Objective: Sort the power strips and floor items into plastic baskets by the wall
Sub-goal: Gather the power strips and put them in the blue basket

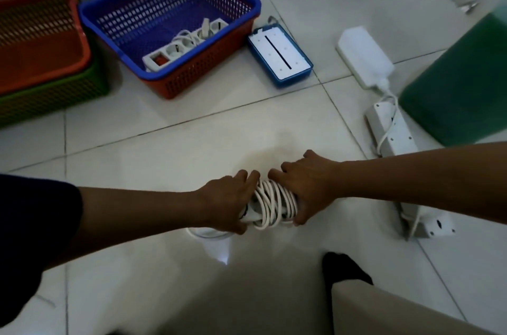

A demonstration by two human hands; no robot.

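A white power strip wrapped in its own coiled cord [270, 204] lies on the tiled floor near me. My left hand [227, 201] grips its left end and my right hand [304, 183] grips its right end. By the wall stands a blue basket [115, 9] nested in an orange one, with a white power strip [182, 46] with a red switch inside. At the far left an orange basket [41, 60] sits stacked in a green one [55, 98].
A blue-rimmed white tray-like item [279, 56] lies right of the blue basket. Further right lie a white adapter block [363, 56] and two white power strips [392, 131] [428, 222]. A green container [461, 87] stands at the right edge. My leg fills the bottom right.
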